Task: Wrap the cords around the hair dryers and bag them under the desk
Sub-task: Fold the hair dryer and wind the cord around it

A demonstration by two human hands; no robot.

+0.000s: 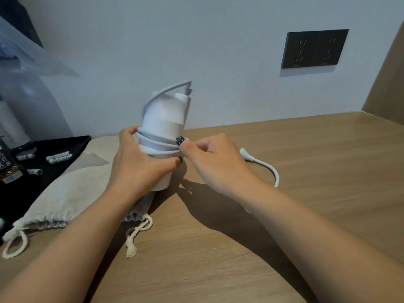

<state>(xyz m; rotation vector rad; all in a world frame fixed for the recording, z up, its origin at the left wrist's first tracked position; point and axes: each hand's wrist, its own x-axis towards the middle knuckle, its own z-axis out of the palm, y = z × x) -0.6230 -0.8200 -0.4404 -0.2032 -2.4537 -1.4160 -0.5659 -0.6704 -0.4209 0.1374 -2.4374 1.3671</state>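
A white folded hair dryer (162, 119) stands nearly upright over the wooden desk (306, 162). My left hand (140, 162) grips its lower body from the left. A grey-white cord (157, 143) runs in a few turns around the middle of the dryer and loops over its top. My right hand (209, 158) pinches the cord at the dryer's right side. The cord's loose end with its plug (247, 155) lies on the desk behind my right hand. A beige drawstring bag (65, 193) lies flat under and left of the dryer, its mouth toward me.
A black tray (50, 149) with small sachets and a bottle sits at the far left. A dark double wall socket (314, 48) is on the wall at upper right. A wooden side panel (389, 84) closes the desk's right end.
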